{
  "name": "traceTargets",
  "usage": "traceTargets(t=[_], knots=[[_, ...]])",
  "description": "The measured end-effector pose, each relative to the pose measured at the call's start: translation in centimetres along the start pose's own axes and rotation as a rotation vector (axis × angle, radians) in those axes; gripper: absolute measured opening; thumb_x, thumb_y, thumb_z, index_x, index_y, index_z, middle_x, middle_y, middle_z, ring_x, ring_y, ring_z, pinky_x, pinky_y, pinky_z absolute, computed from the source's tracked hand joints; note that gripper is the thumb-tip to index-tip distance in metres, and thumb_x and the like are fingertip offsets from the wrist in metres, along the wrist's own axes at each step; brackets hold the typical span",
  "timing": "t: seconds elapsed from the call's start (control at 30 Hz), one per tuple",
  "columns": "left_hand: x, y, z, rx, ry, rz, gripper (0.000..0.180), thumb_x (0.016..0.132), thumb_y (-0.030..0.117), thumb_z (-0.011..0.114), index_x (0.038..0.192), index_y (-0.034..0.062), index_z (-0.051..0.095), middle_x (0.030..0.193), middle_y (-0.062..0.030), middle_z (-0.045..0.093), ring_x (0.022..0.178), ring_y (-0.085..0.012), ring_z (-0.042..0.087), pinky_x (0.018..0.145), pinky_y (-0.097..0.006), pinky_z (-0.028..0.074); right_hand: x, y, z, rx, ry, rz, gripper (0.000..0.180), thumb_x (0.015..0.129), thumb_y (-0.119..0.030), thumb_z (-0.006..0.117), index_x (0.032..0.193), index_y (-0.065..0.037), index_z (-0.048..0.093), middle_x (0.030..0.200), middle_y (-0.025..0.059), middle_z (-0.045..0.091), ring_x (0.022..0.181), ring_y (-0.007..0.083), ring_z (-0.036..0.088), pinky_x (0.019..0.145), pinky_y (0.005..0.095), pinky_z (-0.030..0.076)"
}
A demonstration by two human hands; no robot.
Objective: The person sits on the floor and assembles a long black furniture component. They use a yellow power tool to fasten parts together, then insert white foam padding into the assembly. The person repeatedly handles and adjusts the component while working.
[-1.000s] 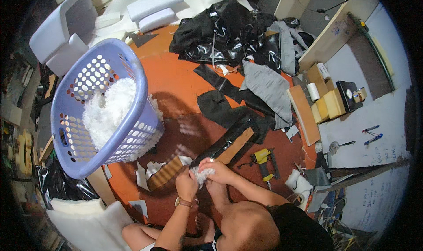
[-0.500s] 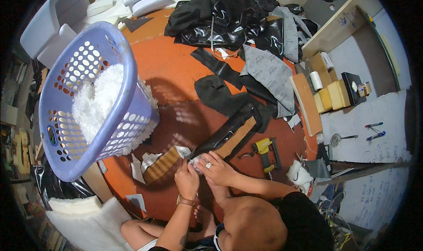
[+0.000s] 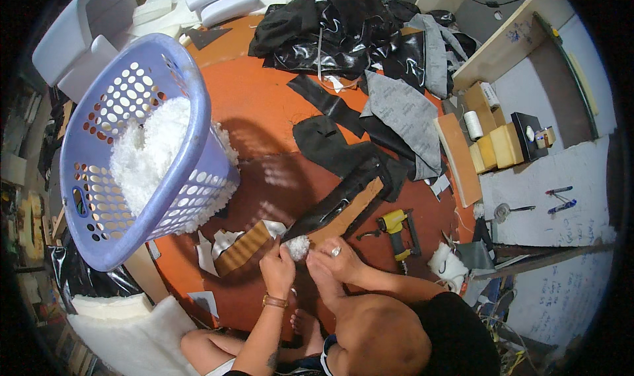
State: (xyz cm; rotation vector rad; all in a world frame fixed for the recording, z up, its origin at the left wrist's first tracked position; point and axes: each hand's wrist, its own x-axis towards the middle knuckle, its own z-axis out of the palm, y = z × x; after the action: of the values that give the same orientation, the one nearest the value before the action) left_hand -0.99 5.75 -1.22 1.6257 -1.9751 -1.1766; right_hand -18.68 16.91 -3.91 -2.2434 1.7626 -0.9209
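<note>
A long, narrow glossy black cover (image 3: 333, 201) with a tan board (image 3: 350, 211) along one side lies diagonally before me. A tuft of white fibre stuffing (image 3: 298, 246) bulges at its near end. On the left of that end, my left hand (image 3: 277, 265) is closed, thumb up, pinching the cover's edge. My right hand (image 3: 335, 260), wearing a ring, is closed at the right edge beside the tan board, next to my bare foot; its fingertips are partly hidden. The stuffing shows between both hands. A ribbed brown piece with white edging (image 3: 243, 249) lies to the left.
A blue perforated basket (image 3: 198, 112) of white stuffing stands on the left. A yellow and black staple gun (image 3: 396, 231) lies at right. Black and grey fabric scraps (image 3: 403, 115) cover the far floor. Foam blocks (image 3: 496, 145) sit by the right-hand wall; white padding (image 3: 132, 330) is lower left.
My right hand has slid right, off the stuffing, which now shows as a rounded tuft. My left hand has stayed nearly in place at the cover's end.
</note>
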Motion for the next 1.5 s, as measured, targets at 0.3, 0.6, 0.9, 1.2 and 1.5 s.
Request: traceTargets(t=[0.3,0.6,0.9,1.2,1.5], knots=[[-0.1,-0.9,0.7,-0.087,0.018,0.026,0.038,0.103,0.014,0.056,0.129,-0.0091,0.071,0.134,-0.0323,0.069,0.127,-0.0464,0.066,0.111,-0.047,0.050,4.3,-1.0,0.1,-0.194,-0.670,-0.200,0.084,0.089,-0.058,0.075,0.139,0.008,0.063,0.146,0.0251,0.061,0.142,0.0492,0.051,0.131,0.0547,0.025],[1.0,-1.4,-0.5,-0.005,-0.091,-0.119,0.036,0.104,0.015,0.059,0.128,-0.0083,0.072,0.129,-0.0295,0.072,0.120,-0.0436,0.071,0.101,-0.046,0.055,8.7,0.0,1.7,0.091,-0.687,0.061,0.038,0.075,-0.029,0.087,0.101,-0.003,0.078,0.109,0.0130,0.076,0.117,0.0319,0.065,0.101,0.0452,0.048],[-0.2,0.8,-0.4,-0.107,-0.028,-0.010,0.038,0.103,0.012,0.058,0.133,-0.0081,0.070,0.126,-0.0304,0.073,0.120,-0.0399,0.073,0.103,-0.042,0.055,9.3,-1.3,0.2,-0.102,-0.774,0.096,0.031,0.075,-0.025,0.086,0.098,-0.006,0.080,0.105,0.0078,0.077,0.114,0.0253,0.064,0.097,0.0398,0.046],[0.8,-3.1,-0.3,-0.032,-0.098,0.081,0.039,0.103,0.016,0.060,0.136,-0.0018,0.070,0.109,-0.0321,0.073,0.101,-0.0441,0.076,0.088,-0.048,0.058,6.7,-0.4,2.0,0.097,-0.289,0.175,0.021,0.079,-0.024,0.083,0.093,-0.010,0.079,0.098,0.0065,0.076,0.108,0.0267,0.064,0.094,0.0404,0.045],[0.5,-2.7,-0.6,-0.110,-0.069,0.116,0.038,0.107,0.014,0.057,0.137,-0.0053,0.070,0.121,-0.0249,0.078,0.115,-0.0236,0.073,0.103,-0.037,0.053,8.2,-0.5,0.8,0.129,-0.533,0.177,0.027,0.079,-0.018,0.080,0.103,-0.005,0.078,0.103,0.0101,0.075,0.110,0.0296,0.064,0.099,0.0440,0.046]])
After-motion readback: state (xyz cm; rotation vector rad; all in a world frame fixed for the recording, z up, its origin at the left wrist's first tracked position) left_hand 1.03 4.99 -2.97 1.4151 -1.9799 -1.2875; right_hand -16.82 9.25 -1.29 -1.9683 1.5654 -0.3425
